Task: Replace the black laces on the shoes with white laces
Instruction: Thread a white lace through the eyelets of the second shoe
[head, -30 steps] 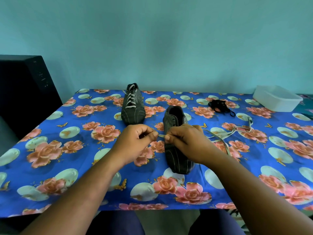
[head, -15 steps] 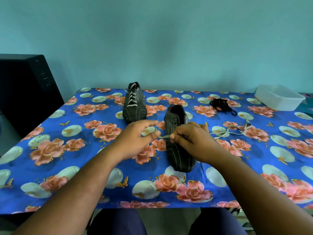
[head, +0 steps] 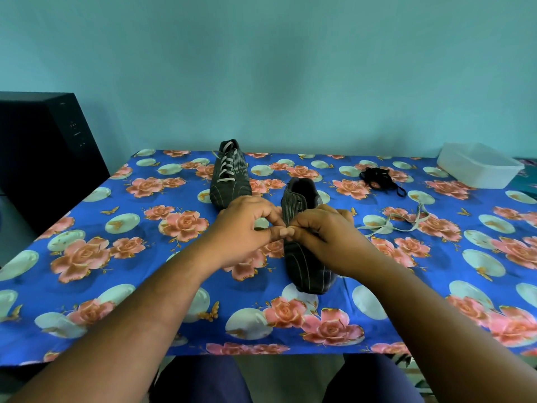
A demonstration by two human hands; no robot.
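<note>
Left of the grip: a tall black cabinet at the edge of the blue rose-printed tablecloth, well apart and no hindrance. Nearer, just beyond the left hand, a dark pinstriped shoe already threaded with white lace — done, by the look of it, and clear of the work.

At the grip itself: left hand and right hand meeting fingertip to fingertip over the second dark pinstriped shoe, unlaced, both pinching the tip of the flat white lace. Tip barely visible between the fingers; which eyelet is aimed at cannot be told.

Handling, as a judgement: lace light, limp, prone to twisting — best held close to the stiff end so it feeds straight. Shoe soft-sided and light, likely to slide on the slick cloth unless steadied.

Right of the grip: the lace's slack trailing loose on the cloth, liable to snag or knot. Beyond it, a bundle of removed black laces, then a white plastic tub — both well apart, nothing in the way.
</note>
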